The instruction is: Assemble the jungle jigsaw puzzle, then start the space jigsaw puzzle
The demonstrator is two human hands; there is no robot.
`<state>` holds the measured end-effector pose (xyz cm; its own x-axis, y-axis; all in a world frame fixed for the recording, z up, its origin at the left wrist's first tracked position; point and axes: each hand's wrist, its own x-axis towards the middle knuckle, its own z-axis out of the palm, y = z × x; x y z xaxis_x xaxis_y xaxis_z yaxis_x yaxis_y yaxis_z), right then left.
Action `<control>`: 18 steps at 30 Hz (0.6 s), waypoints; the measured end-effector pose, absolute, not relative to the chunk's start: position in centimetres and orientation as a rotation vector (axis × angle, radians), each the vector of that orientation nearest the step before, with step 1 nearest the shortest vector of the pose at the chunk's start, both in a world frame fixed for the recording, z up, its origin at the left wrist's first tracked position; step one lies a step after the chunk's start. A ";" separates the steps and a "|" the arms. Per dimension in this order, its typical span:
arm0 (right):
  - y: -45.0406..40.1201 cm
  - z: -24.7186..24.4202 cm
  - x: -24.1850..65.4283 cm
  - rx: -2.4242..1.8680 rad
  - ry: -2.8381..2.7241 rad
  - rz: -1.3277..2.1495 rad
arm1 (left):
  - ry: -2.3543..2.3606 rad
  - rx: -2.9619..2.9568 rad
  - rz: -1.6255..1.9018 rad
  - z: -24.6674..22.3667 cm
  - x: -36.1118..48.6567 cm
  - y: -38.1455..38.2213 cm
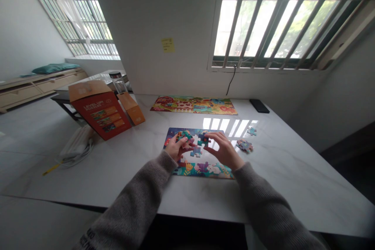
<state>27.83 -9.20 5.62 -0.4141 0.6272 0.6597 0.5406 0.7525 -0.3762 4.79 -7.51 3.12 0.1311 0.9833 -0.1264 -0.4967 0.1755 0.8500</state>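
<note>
A partly filled jigsaw puzzle (pixel 187 169) lies flat on the white table before me, its border joined and its middle showing gaps. My left hand (pixel 176 147) is closed around several colourful puzzle pieces (pixel 185 139), held over the puzzle's left part. Between the thumb and fingers of my right hand (pixel 223 149) is a dark blue puzzle piece (pixel 203 139), raised above the middle of the puzzle. Just below it, a blue-grey piece (pixel 196 152) shows inside the frame; whether it is joined to others I cannot tell.
Loose puzzle pieces (pixel 245 146) lie right of the puzzle, with another piece (pixel 252 131) behind them. A long finished puzzle (pixel 195 105) lies by the wall, near a black phone (pixel 259 106). At left stand an open red box (pixel 101 113) and a power strip (pixel 76 144) with cable.
</note>
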 end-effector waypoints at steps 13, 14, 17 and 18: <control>-7.5 2.7 30.9 -1.201 -2.319 0.137 | 0.801 0.641 1.207 4.1 4.7 -7.5; -7.5 2.5 30.8 -1.221 -2.328 0.121 | 0.809 0.647 1.196 4.1 4.7 -7.5; -7.6 2.2 30.6 -1.268 -2.349 0.101 | 0.805 0.666 1.206 3.9 4.8 -7.4; -7.6 2.2 30.6 -1.271 -2.359 0.104 | 0.793 0.676 1.224 3.9 4.8 -7.4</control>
<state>30.60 -7.60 2.16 -0.4701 0.8077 0.3558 0.7734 0.5712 -0.2749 4.84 -7.39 3.91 0.1469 0.9760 -0.1610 -0.5462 0.2157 0.8094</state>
